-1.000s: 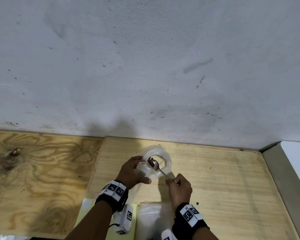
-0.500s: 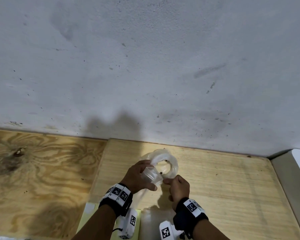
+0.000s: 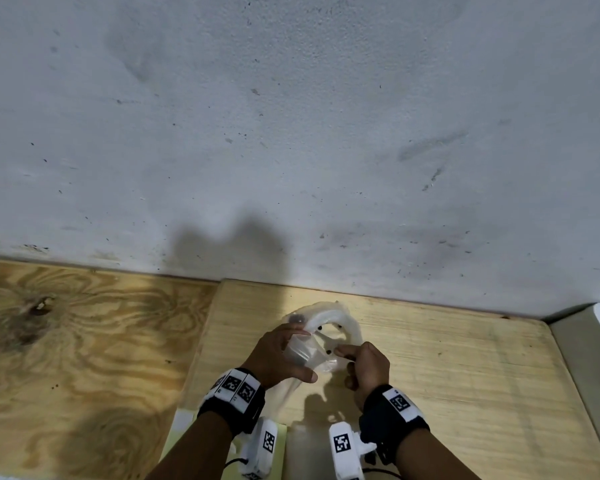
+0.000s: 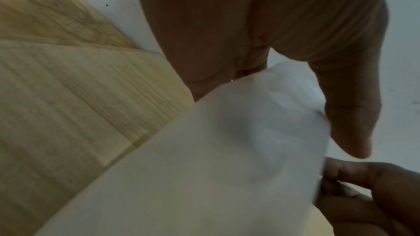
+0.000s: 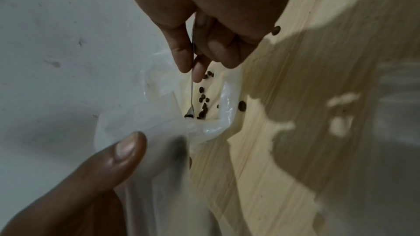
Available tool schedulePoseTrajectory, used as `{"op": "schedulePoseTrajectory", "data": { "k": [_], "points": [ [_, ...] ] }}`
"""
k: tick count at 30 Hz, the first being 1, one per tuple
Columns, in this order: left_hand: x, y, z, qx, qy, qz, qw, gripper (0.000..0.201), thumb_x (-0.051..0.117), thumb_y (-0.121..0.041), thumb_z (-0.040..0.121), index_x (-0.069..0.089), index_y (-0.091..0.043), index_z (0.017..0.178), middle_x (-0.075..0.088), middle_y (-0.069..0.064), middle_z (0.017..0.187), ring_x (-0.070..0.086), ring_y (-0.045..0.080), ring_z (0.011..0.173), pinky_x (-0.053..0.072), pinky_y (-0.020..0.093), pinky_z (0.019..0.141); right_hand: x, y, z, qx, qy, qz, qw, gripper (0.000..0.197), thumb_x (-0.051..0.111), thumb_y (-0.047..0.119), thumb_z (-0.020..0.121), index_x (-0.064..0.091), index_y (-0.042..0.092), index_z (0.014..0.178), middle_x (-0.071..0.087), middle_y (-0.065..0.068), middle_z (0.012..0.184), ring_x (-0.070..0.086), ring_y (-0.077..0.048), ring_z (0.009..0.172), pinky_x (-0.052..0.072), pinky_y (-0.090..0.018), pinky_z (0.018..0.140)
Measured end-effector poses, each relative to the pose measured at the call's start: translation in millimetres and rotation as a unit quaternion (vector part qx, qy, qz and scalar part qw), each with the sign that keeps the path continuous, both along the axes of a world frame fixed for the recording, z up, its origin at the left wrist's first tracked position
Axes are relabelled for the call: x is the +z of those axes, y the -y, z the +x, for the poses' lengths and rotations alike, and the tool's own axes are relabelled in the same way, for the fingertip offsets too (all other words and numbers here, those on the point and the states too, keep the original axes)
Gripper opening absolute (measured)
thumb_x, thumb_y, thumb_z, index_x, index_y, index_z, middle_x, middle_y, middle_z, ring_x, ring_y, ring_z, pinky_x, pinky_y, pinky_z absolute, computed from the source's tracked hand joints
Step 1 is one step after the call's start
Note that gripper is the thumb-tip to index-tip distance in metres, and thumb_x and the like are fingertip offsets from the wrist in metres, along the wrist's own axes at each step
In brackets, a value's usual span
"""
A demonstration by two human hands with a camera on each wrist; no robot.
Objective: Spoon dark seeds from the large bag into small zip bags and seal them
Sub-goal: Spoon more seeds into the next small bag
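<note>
The large clear bag (image 3: 352, 329), its rim rolled down, lies on the pale wooden board (image 3: 447, 358) near the wall. A few dark seeds (image 5: 203, 99) lie in it. My left hand (image 3: 286, 355) grips a small zip bag (image 3: 303, 351) by its mouth, thumb (image 5: 127, 147) on the front. A blurred dark patch (image 5: 179, 148) shows inside the small bag. My right hand (image 3: 359, 362) pinches a thin metal spoon (image 5: 191, 94). The spoon's bowl dips among the seeds in the large bag. The two hands nearly touch.
Loose seeds (image 5: 242, 105) lie on the board beside the large bag. More clear plastic (image 3: 307, 441) and a yellow-green sheet (image 3: 280, 436) lie between my forearms. A white wall (image 3: 291, 133) rises just behind. Darker plywood (image 3: 84, 341) extends left; a grey ledge (image 3: 582, 358) borders the right.
The spoon was at the small bag's mouth a second ago; now it is down in the large bag. My right hand has closed in on my left.
</note>
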State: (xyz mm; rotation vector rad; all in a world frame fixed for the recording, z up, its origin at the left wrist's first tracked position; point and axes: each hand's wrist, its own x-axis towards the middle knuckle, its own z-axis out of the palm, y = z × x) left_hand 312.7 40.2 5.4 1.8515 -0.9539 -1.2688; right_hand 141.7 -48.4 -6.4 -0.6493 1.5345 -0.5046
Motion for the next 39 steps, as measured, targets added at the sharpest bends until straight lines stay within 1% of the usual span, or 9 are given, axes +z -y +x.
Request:
{"op": "schedulePoseTrajectory", "data": {
  "k": [3,8,13,18,23,26,31,36,39],
  "points": [
    [-2.4,-0.3,1.5,0.031,-0.019,0.011,0.999,0.082,0.093,-0.027,0.036,0.066,-0.027,0.114,0.062,-0.01,0.123,0.059,0.012,0.114,0.05,0.018,0.079,0.7,0.6,-8.2,-0.003,0.007,-0.009,1.0,0.054,0.051,0.0,0.088,0.059,0.019,0.039,0.06,0.003,0.051,0.032,-0.018,0.045,0.027,-0.026,0.042],
    [-2.9,-0.6,0.6,0.043,-0.021,0.018,0.999,0.087,0.093,-0.029,0.036,0.062,-0.029,0.117,0.062,-0.007,0.121,0.059,0.013,0.11,0.051,0.021,0.076,9.6,1.2,-22.4,-0.008,-0.003,-0.017,1.0,0.036,0.04,0.005,0.093,0.065,0.008,0.067,0.075,-0.009,0.083,0.032,-0.016,0.046,0.029,-0.026,0.044],
    [-4.6,-3.8,-5.0,0.007,0.01,0.036,0.999,0.083,0.095,-0.024,0.045,0.061,-0.028,0.12,0.056,-0.009,0.125,0.052,0.012,0.115,0.044,0.012,0.073,15.8,2.0,-42.7,-0.001,-0.012,-0.061,0.998,0.026,0.038,0.0,0.088,0.048,0.007,0.065,0.076,-0.012,0.083,0.024,-0.016,0.049,0.024,-0.026,0.048],
    [-6.9,-6.9,-10.1,-0.013,0.027,0.039,0.999,0.078,0.095,-0.018,0.05,0.06,-0.028,0.119,0.052,-0.011,0.129,0.048,0.01,0.118,0.042,0.013,0.079,22.5,0.2,-63.3,0.005,-0.026,-0.085,0.996,0.039,0.041,-0.007,0.087,0.036,0.015,0.055,0.075,-0.018,0.082,0.021,-0.015,0.043,0.02,-0.023,0.045],
    [-1.8,-11.0,-11.4,-0.025,0.034,0.036,0.998,0.096,0.09,-0.04,0.031,0.059,-0.029,0.121,0.047,-0.012,0.134,0.046,0.01,0.12,0.043,0.019,0.088,29.4,-4.0,-78.9,0.019,-0.016,-0.088,0.996,0.047,0.043,-0.007,0.087,0.038,0.019,0.048,0.075,-0.016,0.077,0.02,-0.015,0.043,0.02,-0.021,0.044],
    [-1.5,-16.0,-12.7,-0.004,0.028,0.014,1.0,0.09,0.093,-0.034,0.033,0.06,-0.031,0.117,0.048,-0.014,0.131,0.049,0.009,0.117,0.044,0.013,0.081,39.6,-5.6,-86.2,0.026,0.011,-0.094,0.995,0.046,0.048,-0.01,0.083,0.036,0.02,0.05,0.069,-0.011,0.066,0.018,-0.015,0.046,0.016,-0.022,0.046],
    [1.7,-26.7,-16.2,0.044,0.026,-0.041,0.998,0.077,0.095,-0.018,0.039,0.063,-0.031,0.108,0.056,-0.014,0.121,0.056,0.006,0.109,0.045,0.007,0.074,61.8,-4.0,-93.4,0.035,0.056,-0.113,0.991,0.049,0.06,-0.013,0.071,0.03,0.021,0.053,0.058,-0.016,0.062,0.016,-0.015,0.047,0.01,-0.031,0.053],
    [5.9,-30.6,-21.4,0.066,0.022,-0.067,0.995,0.082,0.095,-0.026,0.034,0.063,-0.027,0.11,0.059,-0.011,0.117,0.058,0.01,0.107,0.048,0.011,0.072,84.2,0.9,-89.0,0.077,0.09,-0.165,0.979,0.047,0.062,-0.012,0.067,0.029,0.019,0.053,0.054,-0.024,0.067,0.017,-0.016,0.044,0.011,-0.027,0.049],
    [9.6,-30.2,-23.5,0.068,0.027,-0.079,0.994,0.085,0.092,-0.037,0.03,0.062,-0.029,0.109,0.059,-0.01,0.117,0.059,0.009,0.107,0.049,0.012,0.073,93.6,2.1,-78.8,0.138,0.078,-0.216,0.963,0.045,0.067,-0.014,0.065,0.034,0.014,0.052,0.037,-0.012,0.056,0.019,-0.015,0.043,0.017,-0.022,0.044]
  ]
}}
